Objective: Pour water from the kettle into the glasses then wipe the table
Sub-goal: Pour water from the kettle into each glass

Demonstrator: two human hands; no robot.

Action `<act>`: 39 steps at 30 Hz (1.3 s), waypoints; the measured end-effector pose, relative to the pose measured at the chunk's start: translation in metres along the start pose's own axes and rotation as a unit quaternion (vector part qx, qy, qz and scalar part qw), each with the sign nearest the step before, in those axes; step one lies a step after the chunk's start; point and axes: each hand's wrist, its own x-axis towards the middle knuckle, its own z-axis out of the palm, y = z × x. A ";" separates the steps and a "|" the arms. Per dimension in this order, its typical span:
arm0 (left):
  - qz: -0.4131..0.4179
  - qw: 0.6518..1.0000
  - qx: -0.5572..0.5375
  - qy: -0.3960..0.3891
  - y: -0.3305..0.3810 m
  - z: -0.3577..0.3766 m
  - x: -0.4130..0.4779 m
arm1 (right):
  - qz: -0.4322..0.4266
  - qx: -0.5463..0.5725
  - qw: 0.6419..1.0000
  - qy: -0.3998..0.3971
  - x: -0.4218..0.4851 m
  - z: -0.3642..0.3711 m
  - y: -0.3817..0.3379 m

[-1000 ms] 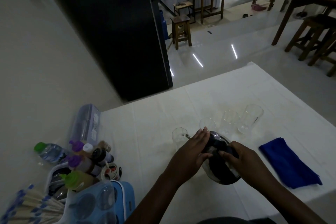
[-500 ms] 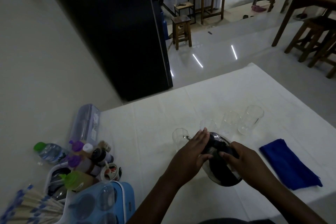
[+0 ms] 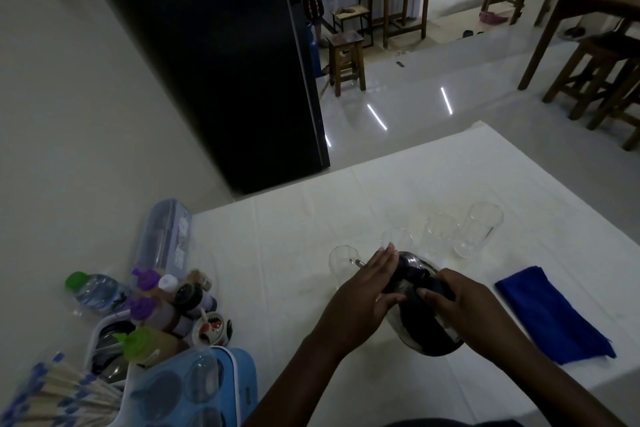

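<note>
A dark, shiny kettle (image 3: 427, 329) is tilted over the white table (image 3: 284, 253), its spout at the rim of the leftmost glass (image 3: 341, 262). My right hand (image 3: 460, 305) grips the kettle's handle. My left hand (image 3: 363, 291) lies flat against the kettle's lid, fingers extended. Three more clear glasses stand in a row behind: one (image 3: 396, 239) just past my left fingertips, another (image 3: 439, 230), and the tallest (image 3: 479, 232) at the right. A folded blue cloth (image 3: 554, 315) lies on the table to the right of the kettle.
At the table's left edge stand a clear plastic box (image 3: 162, 236), a water bottle (image 3: 91, 291), several sauce bottles (image 3: 162, 308), a small bowl (image 3: 211, 324) and a blue tray with glasses (image 3: 194, 388). A black fridge (image 3: 214, 62) rises beyond the table. Wooden stools (image 3: 346, 61) stand on the floor.
Both hands and the kettle hold nearly the same pose; the kettle stays tipped toward the leftmost glass. Nothing else on the table has moved.
</note>
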 end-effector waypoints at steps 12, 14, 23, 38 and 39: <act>0.016 1.000 0.025 -0.010 0.003 0.001 -0.001 | 0.019 0.032 0.999 0.012 -0.006 0.010 0.015; 0.025 0.999 0.034 -0.016 0.006 0.000 0.000 | 0.022 0.057 0.998 0.018 -0.010 0.011 0.018; 0.042 0.998 0.050 -0.024 0.022 0.003 0.000 | 0.016 0.122 0.992 0.030 -0.023 0.016 0.033; 0.050 0.995 0.083 -0.020 0.070 0.031 0.041 | 0.017 0.143 0.989 0.043 -0.026 -0.035 0.073; 0.049 0.995 0.084 -0.018 0.074 0.034 0.046 | 0.017 0.142 0.989 0.044 -0.025 -0.041 0.076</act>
